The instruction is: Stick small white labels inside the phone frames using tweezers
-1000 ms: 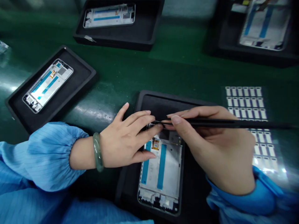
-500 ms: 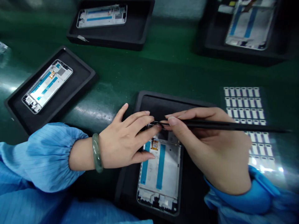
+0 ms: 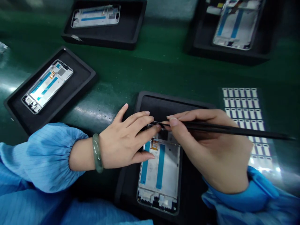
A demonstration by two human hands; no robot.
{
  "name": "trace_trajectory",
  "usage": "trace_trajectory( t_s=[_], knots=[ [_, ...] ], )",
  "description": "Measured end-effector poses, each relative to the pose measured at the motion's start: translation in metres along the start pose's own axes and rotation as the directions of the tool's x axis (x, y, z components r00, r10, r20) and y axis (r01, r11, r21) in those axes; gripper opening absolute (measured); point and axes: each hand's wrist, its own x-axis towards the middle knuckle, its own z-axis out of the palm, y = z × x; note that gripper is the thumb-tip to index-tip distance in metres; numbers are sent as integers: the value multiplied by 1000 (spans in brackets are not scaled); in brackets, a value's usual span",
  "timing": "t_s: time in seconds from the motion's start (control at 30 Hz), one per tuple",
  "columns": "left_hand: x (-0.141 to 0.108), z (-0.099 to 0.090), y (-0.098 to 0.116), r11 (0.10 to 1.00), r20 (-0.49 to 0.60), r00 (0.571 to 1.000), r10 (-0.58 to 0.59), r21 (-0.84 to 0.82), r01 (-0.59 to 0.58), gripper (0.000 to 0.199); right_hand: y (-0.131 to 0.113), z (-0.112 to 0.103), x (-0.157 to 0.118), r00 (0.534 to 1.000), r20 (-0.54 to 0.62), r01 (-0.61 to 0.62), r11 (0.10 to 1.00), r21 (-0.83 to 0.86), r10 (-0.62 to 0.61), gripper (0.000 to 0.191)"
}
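Phone frame (image 3: 170, 165): lying at lower centre of the frame, inside the central tray (image 3: 150, 104); top end partly covered by both hands.
Blue strips (image 3: 160, 162): two, running lengthwise along the silver back of the phone frame; left strip partly behind the left thumb.
Orange connector (image 3: 154, 145): near the top end of the phone frame, just beside the left strip.
Left hand (image 3: 127, 140): laid palm down at centre, fingers splayed, index fingertip at the top end of the phone frame, thumb over its left edge.
Bracelet (image 3: 97, 153): green, worn around the left wrist.
Right hand (image 3: 211, 150): right of centre; fingers pinched around the black tweezers (image 3: 225, 128).
Black tweezers: slanting slightly, handle end toward the right edge of the picture, tips close to the left index fingertip; content between tips too small to tell.
Label sheet (image 3: 242, 103): at right, bearing rows of small white pieces; partly hidden behind the right hand and black tweezers.
Left tray (image 3: 77, 73): set at an angle at left, holding a second frame (image 3: 47, 87).
Rear tray (image 3: 127, 25): at upper left of centre, holding a third frame (image 3: 93, 15).
Far tray (image 3: 264, 40): at upper right, holding a fourth frame (image 3: 248, 28); slightly blurred.
Counter (image 3: 112, 78): green, glossy, beneath all trays.
Sleeves (image 3: 53, 150): blue, gathered at the left wrist.
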Motion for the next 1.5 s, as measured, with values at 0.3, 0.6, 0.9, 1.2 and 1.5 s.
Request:
trace_trajectory(
  t_s=[0.3, 0.6, 0.9, 1.2, 1.5],
  knots=[
    [0, 1, 0, 1000, -14, 1000, 6, -10, -7, 57, -3, -1, 2, 1000, 3, 20, 999, -45, -20, 10],
    [1, 3, 0, 1000, -27, 1000, 3, -21, -4, 58, -3, -2, 3, 999, 22, 26, 997, -77, -24, 10],
    [1, 5, 0, 1000, -50, 999, 2, -19, -3, 55, -11, -3, 8, 984, 15, 177, 961, -213, -178, 9],
    [2, 4, 0, 1000, -54, 999, 8, -26, -10, 54, -1, -2, 6, 989, 27, 149, 984, -92, -148, 11],
    [2, 4, 0, 1000, -51, 999, 11, -28, -13, 54, 3, 0, 4, 999, 35, 25, 999, 21, -25, 13]
  ],
)
